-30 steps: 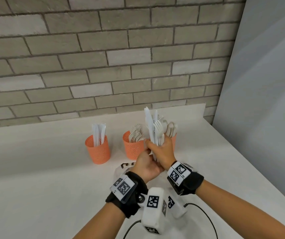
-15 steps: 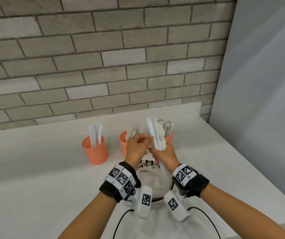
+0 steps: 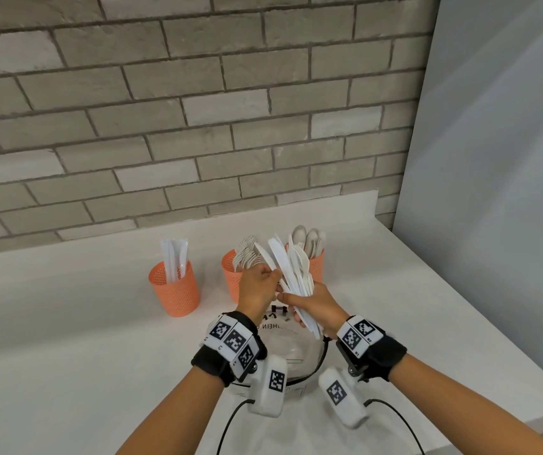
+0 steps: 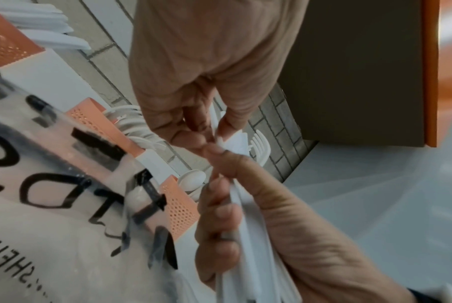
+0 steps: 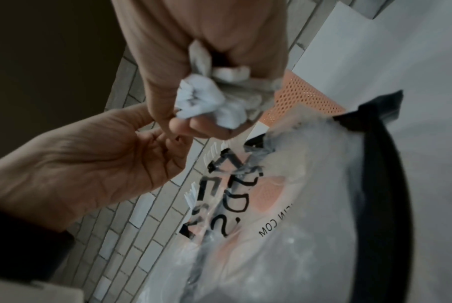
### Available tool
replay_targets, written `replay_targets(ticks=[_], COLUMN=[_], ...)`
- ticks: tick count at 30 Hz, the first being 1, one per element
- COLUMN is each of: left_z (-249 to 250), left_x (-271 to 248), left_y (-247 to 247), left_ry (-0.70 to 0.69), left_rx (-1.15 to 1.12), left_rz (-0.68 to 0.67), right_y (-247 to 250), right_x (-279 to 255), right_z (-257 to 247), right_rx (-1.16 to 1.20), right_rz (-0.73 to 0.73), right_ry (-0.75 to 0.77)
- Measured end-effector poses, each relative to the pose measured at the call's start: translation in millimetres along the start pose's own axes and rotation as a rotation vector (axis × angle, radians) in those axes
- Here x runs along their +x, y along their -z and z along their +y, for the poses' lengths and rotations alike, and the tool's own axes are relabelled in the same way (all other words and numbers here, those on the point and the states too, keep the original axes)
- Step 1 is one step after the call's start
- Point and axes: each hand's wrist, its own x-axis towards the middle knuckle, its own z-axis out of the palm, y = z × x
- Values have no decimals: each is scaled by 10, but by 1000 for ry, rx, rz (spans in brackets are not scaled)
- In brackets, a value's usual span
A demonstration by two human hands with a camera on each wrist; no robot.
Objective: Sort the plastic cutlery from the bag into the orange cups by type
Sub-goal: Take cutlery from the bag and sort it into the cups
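In the head view my right hand (image 3: 309, 302) grips a fanned bundle of white plastic cutlery (image 3: 291, 274) by the handles, above the bag. My left hand (image 3: 265, 279) pinches one white knife (image 3: 263, 254) at the bundle's left side. The left wrist view shows the left fingertips (image 4: 207, 139) pinching the white piece right above the right hand (image 4: 245, 225). Three orange cups stand behind: the left cup (image 3: 174, 290) holds knives, the middle cup (image 3: 232, 282) forks, the right cup (image 3: 317, 266) spoons. The translucent lettered bag (image 3: 293, 353) lies under my wrists.
The white counter (image 3: 66, 323) runs up to a brick wall (image 3: 197, 126). A grey panel (image 3: 493, 192) bounds the right side. Black cables (image 3: 230, 421) trail from the wrist cameras toward the counter's front edge.
My left hand rose from beneath the right hand to the bundle and pinched a knife, drawing it leftward. The bundle has tilted and dropped slightly.
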Motion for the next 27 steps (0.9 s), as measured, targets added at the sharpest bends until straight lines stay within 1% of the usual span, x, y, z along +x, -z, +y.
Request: replay_targets(ticks=[3,8,15,18,20,23,27], left_z=[-27,-60,-79,-81,-73,-66,-110], left_x=[-25,-59,-59,-72,-87,-109,-89], left_y=[-26,-72,-74,-97,-126,-147,-151], left_ry=[11,-39,-76,-63,-67,-113,-104], left_rx=[-61,-124,-87,-88,-98,-91,-55], left_rz=[-13,-31,-46,-74,-82,-88,-77], right_y=[17,11,48,47,42,53,74], right_x=[-8,-20,-18,1,3,-22,-42], right_z=[-10,-47,-29,-13,-10,-31,-42], right_rx=[25,29,122,177,183,169,164], right_rz=[-21,-38,-55,-64,-71,-118,-161], right_ry=[-24,-23,-9,-16,-24,-50,-93])
